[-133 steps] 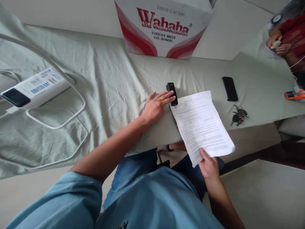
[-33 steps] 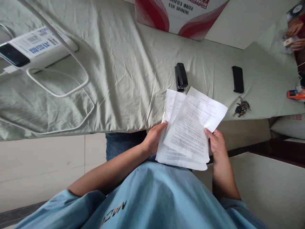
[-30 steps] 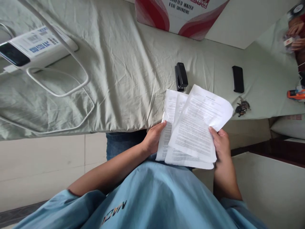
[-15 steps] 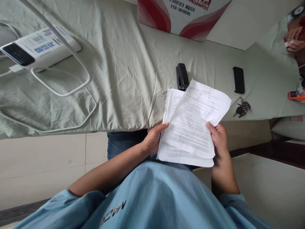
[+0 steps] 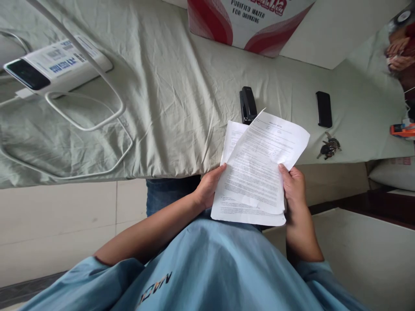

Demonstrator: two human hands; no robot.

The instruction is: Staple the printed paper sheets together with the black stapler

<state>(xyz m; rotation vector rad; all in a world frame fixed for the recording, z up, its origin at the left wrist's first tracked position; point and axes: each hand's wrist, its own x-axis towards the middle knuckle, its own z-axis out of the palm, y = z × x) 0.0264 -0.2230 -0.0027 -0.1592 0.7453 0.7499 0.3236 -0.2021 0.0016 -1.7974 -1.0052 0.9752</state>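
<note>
Several printed paper sheets (image 5: 256, 172) are held over my lap, at the table's near edge. My left hand (image 5: 209, 188) is closed on their left side, thumb on top and fingers hidden beneath. At the right edge, my right hand (image 5: 292, 183) pinches the top sheet with its thumb; its other fingers are behind the paper. The top sheet lies askew over the lower ones, turned to the right, and its upper left corner curls up. Just beyond the papers a black stapler (image 5: 248, 105) rests on the cloth, its near end partly covered by them.
A pale green cloth (image 5: 175, 95) covers the table. To the right lie a black phone (image 5: 324, 109) and a bunch of keys (image 5: 329, 147). A carton (image 5: 246, 26) stands at the back. At left are a white device (image 5: 65, 60) and a looping cable (image 5: 84, 128). Another person's hands (image 5: 400, 54) show far right.
My right hand has shifted slightly left with the top sheet, so it overlaps the lower sheets more closely. The left hand has moved slightly left. The things on the table stay put.
</note>
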